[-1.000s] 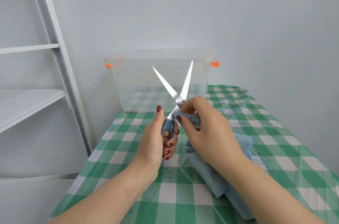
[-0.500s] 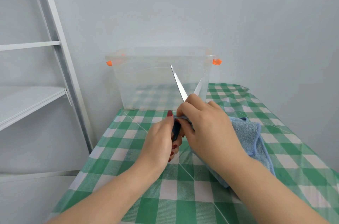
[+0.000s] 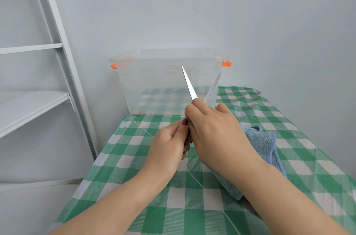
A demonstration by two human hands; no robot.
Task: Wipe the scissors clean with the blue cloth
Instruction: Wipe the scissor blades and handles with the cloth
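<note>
Above the middle of the green-checked table (image 3: 123, 159), the scissors (image 3: 189, 85) are held up with their blades spread in a V. The tips point up and toward the far side, in front of the clear plastic box (image 3: 154, 84) that stands at the table's far end by the wall. Only the two blades show; the pivot and handles are hidden between the hands. The left hand (image 3: 167, 144) has its fingers curled shut around the handle end, just below and left of the blades. The right hand (image 3: 213, 130) touches the left and closes over the base of the blades, gripping the blue cloth (image 3: 264, 142) against them. A sliver of cloth shows at its thumb, and the rest trails under the right wrist onto the table at the right. A white shelf unit (image 3: 32, 104) stands to the left of the table.
</note>
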